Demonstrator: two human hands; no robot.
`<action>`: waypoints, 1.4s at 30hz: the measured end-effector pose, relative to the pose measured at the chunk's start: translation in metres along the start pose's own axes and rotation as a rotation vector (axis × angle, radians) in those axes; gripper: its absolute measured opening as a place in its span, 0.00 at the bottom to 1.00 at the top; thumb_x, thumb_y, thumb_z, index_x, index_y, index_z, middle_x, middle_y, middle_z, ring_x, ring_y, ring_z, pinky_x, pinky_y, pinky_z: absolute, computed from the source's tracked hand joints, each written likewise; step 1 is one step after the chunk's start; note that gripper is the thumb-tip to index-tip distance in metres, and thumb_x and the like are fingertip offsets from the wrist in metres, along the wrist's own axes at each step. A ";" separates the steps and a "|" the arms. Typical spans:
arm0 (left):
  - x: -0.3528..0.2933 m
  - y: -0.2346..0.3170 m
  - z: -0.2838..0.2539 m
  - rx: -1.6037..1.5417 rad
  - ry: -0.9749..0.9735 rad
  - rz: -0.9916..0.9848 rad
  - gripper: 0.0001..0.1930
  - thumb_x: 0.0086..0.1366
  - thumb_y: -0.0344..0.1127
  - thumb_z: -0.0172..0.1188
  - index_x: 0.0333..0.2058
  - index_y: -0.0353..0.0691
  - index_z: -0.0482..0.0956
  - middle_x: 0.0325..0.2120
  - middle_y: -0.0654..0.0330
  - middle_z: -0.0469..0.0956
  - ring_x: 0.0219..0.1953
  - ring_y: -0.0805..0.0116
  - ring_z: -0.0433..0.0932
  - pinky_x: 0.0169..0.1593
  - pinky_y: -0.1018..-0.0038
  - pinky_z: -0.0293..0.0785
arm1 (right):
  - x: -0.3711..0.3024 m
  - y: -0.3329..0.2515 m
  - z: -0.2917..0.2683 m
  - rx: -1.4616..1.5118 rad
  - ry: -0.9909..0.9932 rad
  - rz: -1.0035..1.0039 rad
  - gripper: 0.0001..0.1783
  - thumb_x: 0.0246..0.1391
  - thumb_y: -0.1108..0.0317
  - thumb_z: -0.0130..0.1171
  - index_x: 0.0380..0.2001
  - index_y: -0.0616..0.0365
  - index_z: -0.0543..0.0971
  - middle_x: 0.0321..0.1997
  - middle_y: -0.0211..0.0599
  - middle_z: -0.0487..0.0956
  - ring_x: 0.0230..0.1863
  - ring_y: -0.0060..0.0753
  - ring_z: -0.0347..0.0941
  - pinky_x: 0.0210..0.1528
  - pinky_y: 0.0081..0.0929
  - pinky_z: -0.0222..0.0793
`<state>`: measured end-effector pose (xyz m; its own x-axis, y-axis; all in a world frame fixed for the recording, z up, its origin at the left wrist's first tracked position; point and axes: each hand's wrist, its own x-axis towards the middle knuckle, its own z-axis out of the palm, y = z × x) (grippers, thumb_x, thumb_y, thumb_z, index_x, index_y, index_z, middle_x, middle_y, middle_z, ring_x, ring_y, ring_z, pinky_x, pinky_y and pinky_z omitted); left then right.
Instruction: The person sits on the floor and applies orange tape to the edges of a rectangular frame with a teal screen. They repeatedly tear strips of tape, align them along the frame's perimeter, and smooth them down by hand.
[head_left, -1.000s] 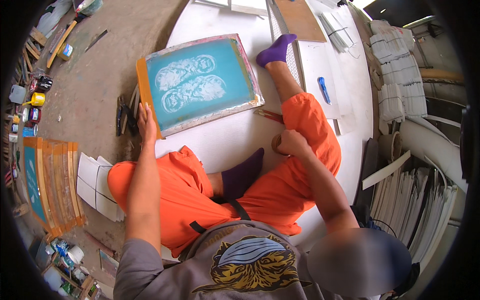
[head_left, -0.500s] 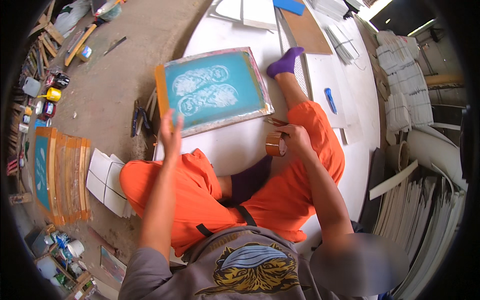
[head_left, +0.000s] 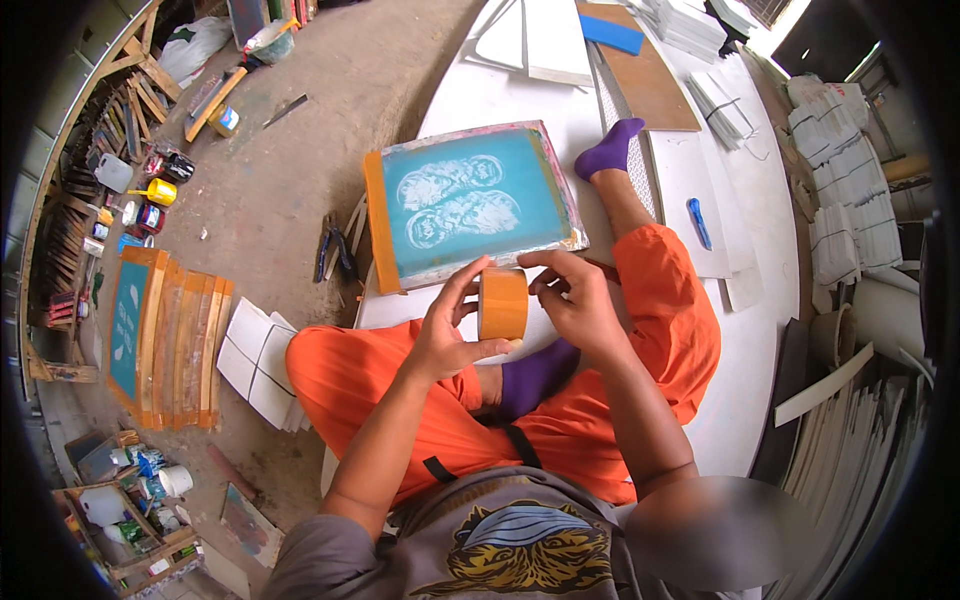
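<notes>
Between my hands, above my lap, is a roll of brown packing tape (head_left: 503,306). My left hand (head_left: 446,325) grips the roll from its left side, thumb below and fingers at the top edge. On the roll's right, my right hand (head_left: 572,303) has its fingers bent, the index stretched toward the roll's upper edge; whether it holds the tape's end I cannot make out. Just beyond lies a screen printing frame (head_left: 470,205) with teal mesh, two whitish shoe-sole-like prints and brown tape along its left edge.
I sit on a white tabletop (head_left: 440,300). A blue box cutter (head_left: 698,224) lies at the right, near a brown board (head_left: 650,80). Several wooden frames (head_left: 185,345) stand at the left beside tied white sheets (head_left: 258,355). Pliers (head_left: 333,252) sit by the table's left edge.
My left hand has come from the screen frame to the tape roll and grips it. The roll has moved left with its side turned toward me. The whole view has shifted.
</notes>
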<state>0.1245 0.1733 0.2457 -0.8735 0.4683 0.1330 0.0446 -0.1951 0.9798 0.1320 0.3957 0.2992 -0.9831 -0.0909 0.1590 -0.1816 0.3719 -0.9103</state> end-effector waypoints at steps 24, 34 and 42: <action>0.007 0.015 -0.003 0.485 0.158 0.168 0.52 0.43 0.35 0.85 0.67 0.39 0.68 0.65 0.50 0.69 0.67 0.54 0.69 0.69 0.60 0.68 | -0.011 -0.028 0.001 -0.271 0.028 -0.120 0.09 0.52 0.68 0.71 0.36 0.52 0.82 0.37 0.33 0.80 0.32 0.43 0.80 0.32 0.38 0.74; 0.012 0.015 0.003 0.841 0.330 0.403 0.46 0.45 0.35 0.84 0.64 0.41 0.71 0.62 0.51 0.68 0.62 0.50 0.70 0.62 0.58 0.72 | -0.015 -0.034 0.017 -0.056 0.185 -0.066 0.07 0.54 0.74 0.71 0.34 0.63 0.82 0.31 0.37 0.82 0.27 0.29 0.79 0.31 0.26 0.76; 0.010 0.017 0.001 1.162 0.470 0.627 0.38 0.50 0.38 0.81 0.60 0.43 0.73 0.62 0.50 0.66 0.60 0.48 0.67 0.60 0.55 0.69 | -0.025 -0.046 0.044 0.007 0.275 0.059 0.08 0.60 0.72 0.67 0.38 0.68 0.85 0.31 0.46 0.87 0.30 0.29 0.85 0.34 0.25 0.80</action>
<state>0.1174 0.1751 0.2640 -0.6270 0.1962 0.7539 0.6514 0.6628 0.3693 0.1663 0.3402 0.3199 -0.9615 0.1856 0.2026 -0.1247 0.3622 -0.9237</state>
